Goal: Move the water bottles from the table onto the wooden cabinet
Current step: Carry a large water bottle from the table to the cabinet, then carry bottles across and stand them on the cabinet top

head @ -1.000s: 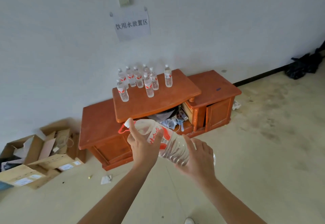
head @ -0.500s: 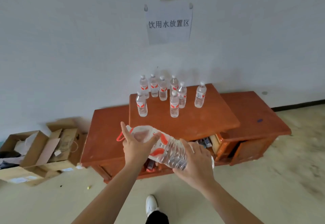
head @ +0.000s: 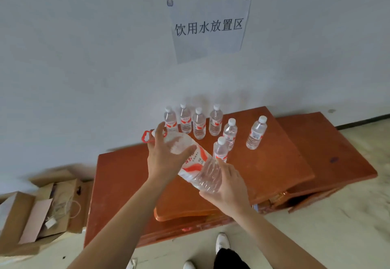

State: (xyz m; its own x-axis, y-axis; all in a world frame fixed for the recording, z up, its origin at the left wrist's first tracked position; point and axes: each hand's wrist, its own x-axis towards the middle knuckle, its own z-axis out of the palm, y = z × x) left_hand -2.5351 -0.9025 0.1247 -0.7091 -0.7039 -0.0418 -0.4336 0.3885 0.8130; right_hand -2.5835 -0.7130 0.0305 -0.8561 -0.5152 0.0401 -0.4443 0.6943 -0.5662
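Carrying the big bottle (head: 196,163) in both hands, I've got it in the air over the front of the wooden cabinet (head: 263,169), not yet set down. It's tilted, with the neck and red carry ring (head: 146,136) up to the left and the base down to the right. My left hand (head: 166,159) wraps the shoulder with fingers spread wide and curved round it. My right hand (head: 228,186) cups under the ribbed base, fingers curled up its side. I reckon that's because it looks heavy and slippery: one hand takes the weight, the other steers.

The small bottles (head: 256,132) stand upright at the back near the wall, probably to leave the front of the top for this one.

Counting now: one big bottle and two hands on it. I can see seven small bottles, four in the back row and three nearer me; whether another hides behind my left hand, I can't tell. There's one paper sign (head: 209,28) on the wall, and at least two blurred cardboard boxes (head: 31,211) on the floor to the left.
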